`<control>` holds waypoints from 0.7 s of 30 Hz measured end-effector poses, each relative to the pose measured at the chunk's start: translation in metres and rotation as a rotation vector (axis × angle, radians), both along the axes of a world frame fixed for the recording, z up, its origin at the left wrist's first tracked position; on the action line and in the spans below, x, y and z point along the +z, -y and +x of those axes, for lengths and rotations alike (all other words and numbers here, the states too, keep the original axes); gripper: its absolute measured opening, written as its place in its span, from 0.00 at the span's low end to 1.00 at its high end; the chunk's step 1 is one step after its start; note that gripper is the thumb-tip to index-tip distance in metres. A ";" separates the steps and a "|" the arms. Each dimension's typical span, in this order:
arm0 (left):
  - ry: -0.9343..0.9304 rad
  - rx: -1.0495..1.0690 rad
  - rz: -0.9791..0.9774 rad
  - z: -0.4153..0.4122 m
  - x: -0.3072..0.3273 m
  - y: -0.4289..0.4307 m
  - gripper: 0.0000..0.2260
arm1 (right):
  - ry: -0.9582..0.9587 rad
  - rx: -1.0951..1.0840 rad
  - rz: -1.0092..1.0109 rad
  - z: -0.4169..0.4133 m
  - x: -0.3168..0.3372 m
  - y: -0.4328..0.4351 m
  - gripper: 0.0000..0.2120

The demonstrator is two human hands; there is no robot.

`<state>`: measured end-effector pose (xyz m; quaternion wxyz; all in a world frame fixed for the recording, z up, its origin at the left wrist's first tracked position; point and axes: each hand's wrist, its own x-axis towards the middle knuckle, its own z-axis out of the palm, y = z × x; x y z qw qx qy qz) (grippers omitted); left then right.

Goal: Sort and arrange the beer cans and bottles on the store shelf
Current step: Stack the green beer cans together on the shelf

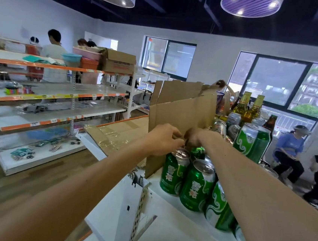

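Green beer cans (pixel 196 185) upright on white shelf (pixel 167 223) beside cardboard box (pixel 182 111). Left hand (pixel 164 138), right hand (pixel 196 139) curled above rear cans; grip indiscernible. Likely rigid, slick, dentable: take round mid-sidewall.

Cans (pixel 196 187) stand in a row on the shelf top (pixel 164 225), just in front of an opened cardboard box (pixel 182 111). The left hand (pixel 164 140) and right hand (pixel 196 138) meet above the rearmost cans, against the box. A taller can (pixel 252 142) stands to the right, with bottles (pixel 244 107) behind it. A shelving unit (pixel 59 94) stands well apart at left.
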<state>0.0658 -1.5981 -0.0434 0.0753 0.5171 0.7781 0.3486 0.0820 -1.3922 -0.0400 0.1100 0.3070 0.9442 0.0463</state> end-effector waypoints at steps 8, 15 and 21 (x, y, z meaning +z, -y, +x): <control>0.549 0.026 0.091 0.000 -0.043 0.007 0.27 | 0.222 0.061 0.070 -0.025 -0.021 -0.024 0.26; 0.650 -0.050 0.079 0.005 -0.042 0.010 0.25 | 0.128 0.062 0.088 -0.024 -0.024 -0.023 0.16; 0.643 -0.037 0.058 0.004 -0.045 0.011 0.15 | -0.294 0.030 -0.013 0.002 0.007 -0.014 0.24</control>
